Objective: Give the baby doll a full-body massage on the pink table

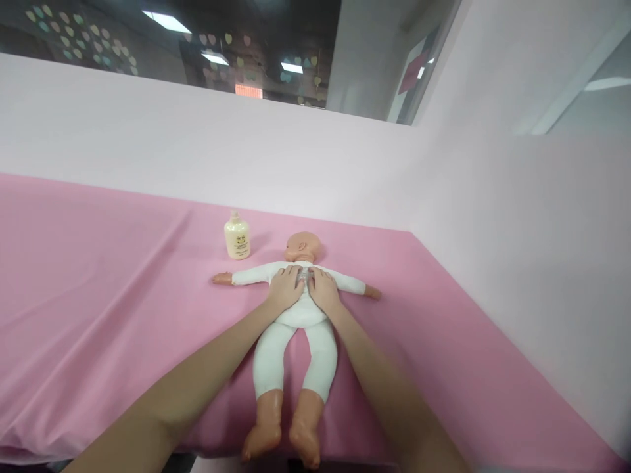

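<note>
A baby doll point(294, 341) in a white bodysuit lies on its back on the pink sheet point(98, 282), arms stretched out sideways, feet toward me. My left hand point(286, 288) rests flat on the doll's chest, fingers stretched out. My right hand point(323, 289) lies beside it on the chest, fingers also flat, the two hands almost touching. Neither hand holds anything. A small cream bottle point(237, 236) stands upright on the sheet, left of the doll's head.
The pink sheet covers a table that runs left and right and ends at a near edge by the doll's feet. Pale pink walls point(493, 217) close the far side and the right side. Above the far wall are dark windows with ceiling lights.
</note>
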The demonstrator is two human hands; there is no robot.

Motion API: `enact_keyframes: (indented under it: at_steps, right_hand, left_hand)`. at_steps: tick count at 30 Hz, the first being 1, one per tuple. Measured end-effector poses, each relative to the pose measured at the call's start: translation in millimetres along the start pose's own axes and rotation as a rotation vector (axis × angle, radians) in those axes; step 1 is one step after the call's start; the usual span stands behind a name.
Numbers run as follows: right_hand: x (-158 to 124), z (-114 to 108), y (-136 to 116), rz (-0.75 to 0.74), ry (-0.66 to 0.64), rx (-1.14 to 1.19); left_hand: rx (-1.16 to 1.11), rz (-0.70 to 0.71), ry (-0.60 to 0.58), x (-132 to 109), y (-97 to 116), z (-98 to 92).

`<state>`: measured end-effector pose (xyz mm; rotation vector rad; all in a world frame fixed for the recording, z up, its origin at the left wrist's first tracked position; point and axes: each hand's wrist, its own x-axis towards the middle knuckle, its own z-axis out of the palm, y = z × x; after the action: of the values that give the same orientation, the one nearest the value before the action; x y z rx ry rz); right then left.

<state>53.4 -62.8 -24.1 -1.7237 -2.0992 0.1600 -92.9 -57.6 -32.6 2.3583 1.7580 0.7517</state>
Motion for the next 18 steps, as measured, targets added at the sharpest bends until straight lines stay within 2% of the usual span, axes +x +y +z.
enact_keyframes:
  at_steps: [5,7,10,11,13,15,18]
  right_hand:
    - [-27.2,-9.0,-4.8,-0.049,-0.094,-0.032]
    - [-49.2,-15.1,-1.9,-0.104,-0.141,-0.008]
    - [-82.6,-24.7,5.9,-0.158,-0.187,0.038]
    - [-91.0,-27.5,8.0,-0.165,-0.187,0.054]
    - [-100.3,-32.6,9.5,-0.146,-0.161,0.077]
    - [-98.9,-37.2,6.2,-0.1,-0.139,0.071]
    - [-81.4,-42.4,-4.3,-0.017,-0.149,-0.004]
  left_hand:
    - [0.003,0.023,-0.043,-13.0,1.6,-6.3]
    - [-0.024,0.073,-0.064,-30.2,-0.9,-10.2]
    - [-0.096,0.225,-0.12,-64.2,-10.5,-17.4]
    - [-0.131,0.246,-0.142,-74.3,-14.2,-20.4]
    - [-0.215,0.198,-0.186,-86.9,-19.9,-27.7]
    - [-0.281,0.107,-0.206,-86.2,-21.8,-35.6]
    - [-0.298,0.024,-0.199,-64.6,-18.4,-43.5]
